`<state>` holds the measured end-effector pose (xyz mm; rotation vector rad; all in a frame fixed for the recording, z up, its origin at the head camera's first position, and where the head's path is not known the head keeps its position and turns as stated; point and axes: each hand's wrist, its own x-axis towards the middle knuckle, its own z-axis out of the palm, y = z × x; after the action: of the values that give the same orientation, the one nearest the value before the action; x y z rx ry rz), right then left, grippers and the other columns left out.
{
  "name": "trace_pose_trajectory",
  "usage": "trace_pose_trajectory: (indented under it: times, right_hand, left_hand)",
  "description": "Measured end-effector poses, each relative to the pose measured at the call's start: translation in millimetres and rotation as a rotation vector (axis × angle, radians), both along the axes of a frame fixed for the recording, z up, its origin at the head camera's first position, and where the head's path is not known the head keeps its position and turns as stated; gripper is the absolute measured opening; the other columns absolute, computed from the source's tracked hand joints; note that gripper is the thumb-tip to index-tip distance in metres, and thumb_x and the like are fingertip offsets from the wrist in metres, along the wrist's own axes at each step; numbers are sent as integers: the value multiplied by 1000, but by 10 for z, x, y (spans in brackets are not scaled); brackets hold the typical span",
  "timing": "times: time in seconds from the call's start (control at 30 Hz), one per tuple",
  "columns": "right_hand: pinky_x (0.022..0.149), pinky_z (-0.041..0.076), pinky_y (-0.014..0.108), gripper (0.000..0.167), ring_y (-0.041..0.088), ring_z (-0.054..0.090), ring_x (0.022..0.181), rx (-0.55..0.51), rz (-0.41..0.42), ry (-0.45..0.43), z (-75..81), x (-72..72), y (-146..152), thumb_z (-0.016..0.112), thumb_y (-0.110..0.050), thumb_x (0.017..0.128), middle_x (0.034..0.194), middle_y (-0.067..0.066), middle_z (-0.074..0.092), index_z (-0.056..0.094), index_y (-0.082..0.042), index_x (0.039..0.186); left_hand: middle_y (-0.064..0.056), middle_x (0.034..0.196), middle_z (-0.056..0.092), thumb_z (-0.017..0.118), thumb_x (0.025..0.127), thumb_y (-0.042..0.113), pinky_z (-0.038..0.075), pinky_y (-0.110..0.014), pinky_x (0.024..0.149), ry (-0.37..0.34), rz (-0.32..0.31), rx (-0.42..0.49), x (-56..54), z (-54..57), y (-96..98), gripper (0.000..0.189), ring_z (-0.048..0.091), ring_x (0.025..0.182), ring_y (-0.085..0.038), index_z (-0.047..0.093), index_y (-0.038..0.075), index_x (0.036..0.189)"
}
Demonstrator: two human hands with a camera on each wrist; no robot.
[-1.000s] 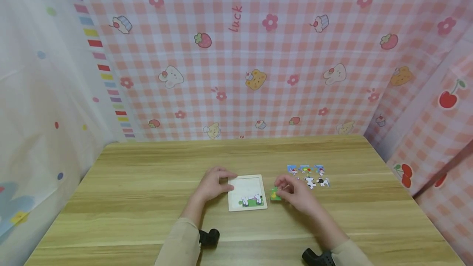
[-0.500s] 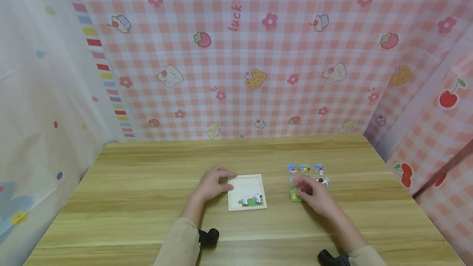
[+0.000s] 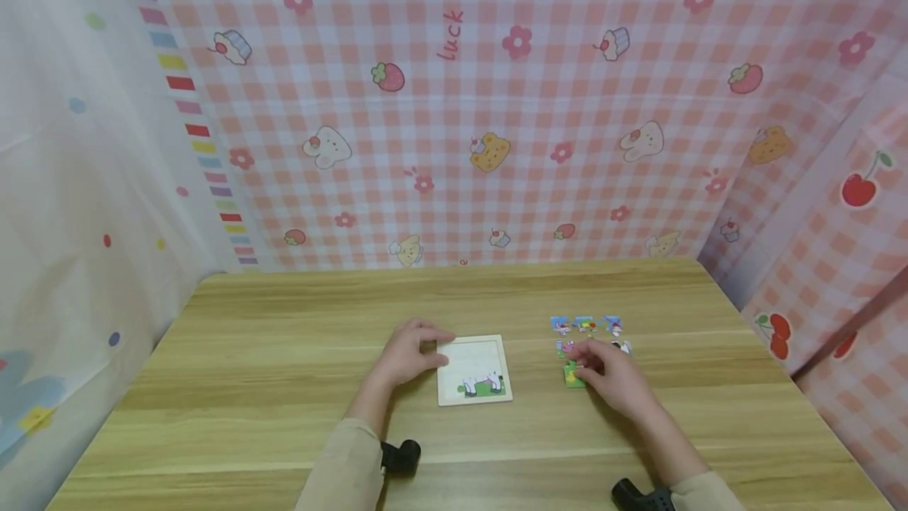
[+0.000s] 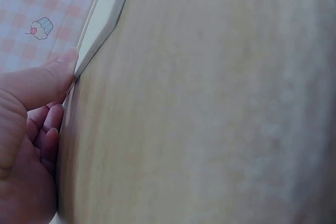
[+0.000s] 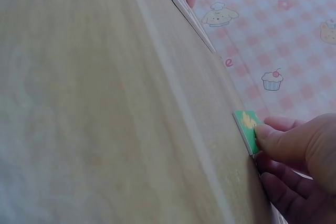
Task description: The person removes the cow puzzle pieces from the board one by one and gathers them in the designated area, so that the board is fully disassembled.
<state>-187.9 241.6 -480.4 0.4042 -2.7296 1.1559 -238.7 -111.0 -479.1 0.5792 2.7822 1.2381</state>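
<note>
A square, pale wooden puzzle tray (image 3: 464, 357) lies on the table, with joined pieces showing white animal legs on green (image 3: 484, 383) in its lower right part. My left hand (image 3: 410, 355) holds the tray by its left edge, thumb and index finger at the rim; in the left wrist view the thumb (image 4: 50, 80) presses on the tray's corner. To the right of the tray, my right hand (image 3: 612, 375) pinches a green puzzle piece (image 3: 573, 374) with a yellow figure. The right wrist view shows the thumb on top of this green piece (image 5: 247, 124), close over the table.
Several loose puzzle pieces lie in rows behind my right hand, among them a blue piece (image 3: 560, 325) and a pink one (image 3: 565, 348). My right fingers partly hide the nearer row. A checked curtain (image 3: 454, 140) hangs behind the wooden table (image 3: 305, 353).
My right hand has moved right with the green puzzle piece, from beside the tray to just in front of the loose pieces. The left hand and the tray have stayed in place.
</note>
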Motion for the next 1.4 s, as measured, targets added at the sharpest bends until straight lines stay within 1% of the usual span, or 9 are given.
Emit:
trace_pose_trajectory:
  times: [0.1,0.3,0.53,0.67,0.8,0.9,1.07,1.27,1.4]
  right_hand:
    - [68,49,26,19,11,56,77,8,-7,-2,-3,0,6,74,5,83,86,-2,64,70,-7,98]
    - [66,48,27,18,11,55,75,24,-12,30,-7,3,5,75,4,83,84,-3,63,70,-7,96]
    - [67,49,27,18,12,57,77,34,-20,14,-7,-1,0,74,4,84,87,-3,67,70,-9,96]
    - [69,50,28,18,13,59,79,29,-24,39,8,6,-13,75,4,84,90,-2,69,71,-9,96]
    - [70,51,29,18,12,59,78,64,-23,90,27,15,-57,76,0,83,88,-4,67,71,-10,97]
    - [67,51,27,16,9,57,76,53,9,102,40,14,-127,77,-3,84,84,-6,64,71,-9,97]
    - [68,50,25,14,8,56,77,-24,106,44,42,13,-276,77,-7,85,84,-8,62,70,-9,97]
    - [72,51,26,14,9,58,81,-15,215,34,23,7,-482,78,-11,84,88,-9,64,71,-11,97]
    - [77,51,29,17,11,59,87,14,254,51,20,9,-630,79,-13,84,94,-7,67,72,-11,99]
  left_hand:
    - [-8,117,61,80,82,12,40,-52,101,2,-2,4,2,6,2,32,52,112,-30,75,13,114]
    - [-8,116,61,80,82,12,40,-52,101,-3,-2,6,5,8,1,32,52,112,-30,75,12,114]
    - [-8,116,61,80,82,12,40,-52,101,-4,0,2,-6,-19,-8,33,52,112,-30,75,13,115]
    - [-7,116,61,80,82,12,40,-51,100,-3,-3,-3,-6,-26,-10,33,52,112,-30,75,13,115]
    - [-7,116,61,80,82,12,40,-51,100,-10,3,-2,-1,-15,-3,33,52,111,-30,75,14,115]
    - [-7,116,61,80,82,13,39,-51,101,-12,9,-4,1,-6,0,34,52,112,-30,75,14,115]
    - [-7,116,61,80,82,13,39,-52,101,-3,-5,-9,4,-7,-7,34,52,112,-31,75,14,116]
    - [-8,118,61,80,82,12,39,-52,102,-8,-3,-5,2,-7,-3,34,52,114,-31,75,14,116]
    - [-7,115,61,80,82,12,40,-51,100,5,-1,-8,2,-1,-1,33,52,111,-30,75,13,115]
